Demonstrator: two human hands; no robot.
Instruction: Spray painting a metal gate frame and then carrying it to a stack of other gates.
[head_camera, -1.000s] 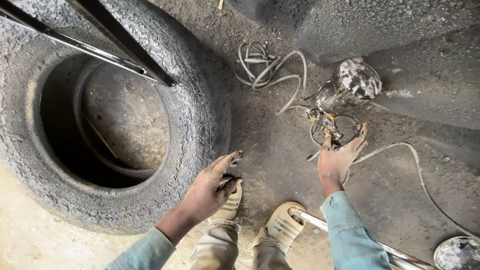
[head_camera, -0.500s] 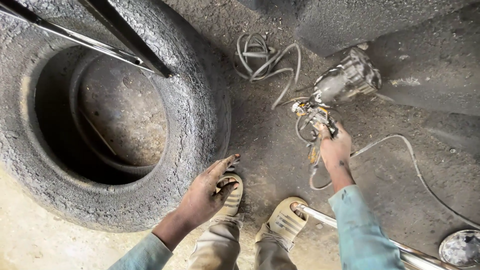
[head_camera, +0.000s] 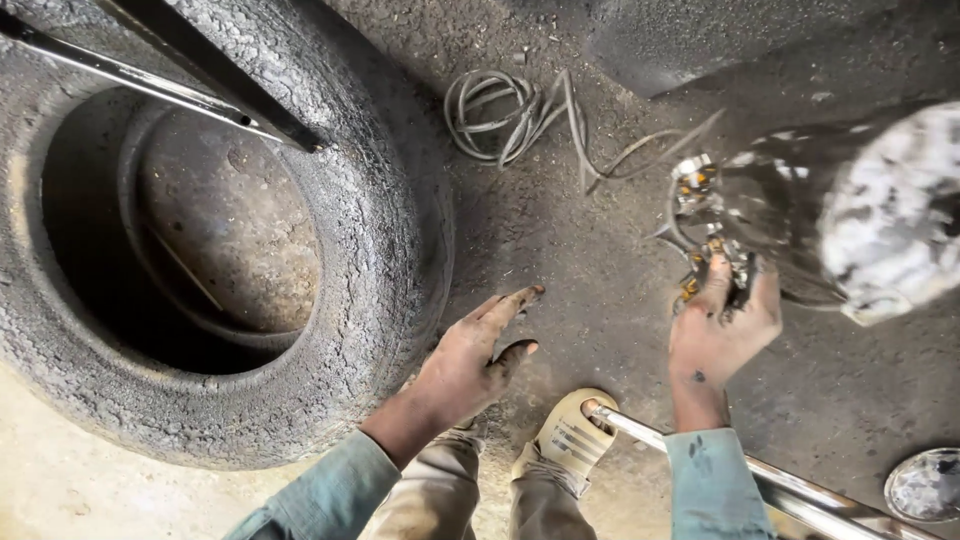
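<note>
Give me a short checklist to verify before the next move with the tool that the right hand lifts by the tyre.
1. Right hand grips the tool: ok, fingers closed around its handle.
2. Left hand free: ok, open, holding nothing, just beside the tyre.
3. Cable untangled: not ok, it lies in loose coils on the ground.
4. Tool seen sharply: cannot tell, it is blurred.
5. Feet free of the metal bar: not ok, the bar lies against the shoe.

grimy left hand (head_camera: 468, 358) hanging loose with fingers spread, pointing toward 1 o'clock, grimy right hand (head_camera: 722, 322) raised at 12 o'clock, fingers curled tight in a grip, both forearms in blue-grey sleeves
</note>
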